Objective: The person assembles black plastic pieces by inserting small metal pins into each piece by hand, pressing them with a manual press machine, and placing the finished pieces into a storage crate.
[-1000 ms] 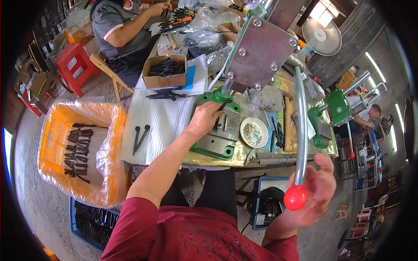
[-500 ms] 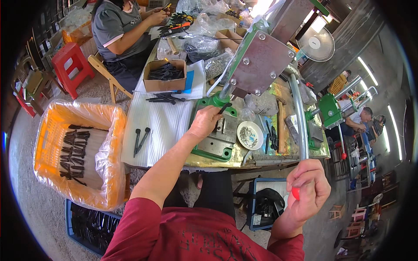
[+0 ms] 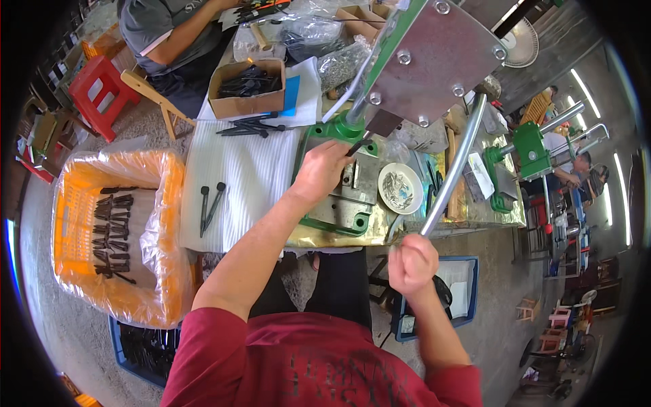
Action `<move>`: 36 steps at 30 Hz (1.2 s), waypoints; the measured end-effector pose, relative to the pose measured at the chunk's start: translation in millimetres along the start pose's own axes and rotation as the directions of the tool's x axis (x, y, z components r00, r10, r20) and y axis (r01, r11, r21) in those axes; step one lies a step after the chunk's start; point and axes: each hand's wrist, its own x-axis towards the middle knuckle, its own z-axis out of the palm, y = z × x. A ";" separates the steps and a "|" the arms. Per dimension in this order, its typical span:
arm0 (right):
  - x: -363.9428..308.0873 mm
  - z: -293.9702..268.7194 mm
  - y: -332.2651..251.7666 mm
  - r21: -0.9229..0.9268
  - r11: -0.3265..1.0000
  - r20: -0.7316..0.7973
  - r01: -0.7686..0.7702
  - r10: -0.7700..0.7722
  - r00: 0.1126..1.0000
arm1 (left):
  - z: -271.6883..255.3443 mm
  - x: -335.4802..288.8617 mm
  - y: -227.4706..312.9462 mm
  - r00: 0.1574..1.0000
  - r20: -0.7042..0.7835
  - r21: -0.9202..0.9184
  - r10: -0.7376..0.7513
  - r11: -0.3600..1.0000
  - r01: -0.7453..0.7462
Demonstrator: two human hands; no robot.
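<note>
My left hand is closed on a slim black part, holding it under the ram of a green bench press. Beneath the fingers lies the press's metal fixture. My right hand is a fist around the lower end of the steel press lever, hiding its knob. Right of the press base sits a white dish of small metal pieces. Two black parts lie on white foam sheeting, with several more beside a cardboard box of similar parts.
A plastic-lined orange crate with rows of black parts stands at left, above a blue bin. Another blue bin is below the table at right. A second green press stands further right. A co-worker sits at far left.
My right hand has pulled the lever down, inward and to the left. The press ram is lower, close over the black part in my left hand. The view has shifted slightly.
</note>
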 end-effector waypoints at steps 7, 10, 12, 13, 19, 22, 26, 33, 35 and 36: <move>-3.5 15.1 3.9 0.161 0.987 -0.053 -0.006 0.015 0.998 | -4.3 6.8 -4.6 1.000 -0.003 0.038 -0.006 0.999 0.006; 0.1 12.7 4.2 0.151 0.989 -0.067 0.001 0.009 0.998 | -1.8 7.4 -3.2 1.000 -0.004 -0.010 -0.024 1.000 0.024; 3.1 5.7 0.8 0.142 0.990 -0.044 0.005 0.002 0.999 | -1.8 8.7 1.0 0.999 0.015 -0.002 -0.032 0.999 0.033; 6.1 2.1 -4.1 0.153 0.988 -0.036 -0.009 0.015 0.999 | -2.0 7.5 -1.8 1.000 0.010 0.001 -0.024 1.000 0.024; 34.9 -45.2 -42.9 0.257 0.958 0.003 -0.123 0.126 0.992 | -3.0 6.5 -6.9 0.999 0.020 0.003 -0.035 0.999 0.035; 53.0 -69.4 -56.1 0.268 0.939 0.072 -0.214 0.202 0.977 | -2.6 7.1 -3.5 0.997 0.038 -0.006 -0.069 0.998 0.070; 64.5 -87.5 -64.3 0.323 0.877 0.137 -0.356 0.329 0.934 | -3.0 8.4 -0.6 0.996 0.051 0.009 -0.078 0.997 0.077; 54.1 -69.8 -55.5 0.316 0.910 0.104 -0.269 0.248 0.963 | -5.8 7.3 -4.6 0.999 0.005 0.003 -0.038 0.999 0.038; 28.0 -43.4 -33.5 0.144 0.984 0.090 -0.108 0.096 0.991 | -4.6 7.9 -3.0 0.999 0.012 0.007 -0.036 0.999 0.036; 10.0 -10.6 -5.2 -0.003 1.000 0.197 0.010 -0.010 0.980 | -2.3 6.9 -1.6 0.999 0.020 0.007 -0.041 0.999 0.041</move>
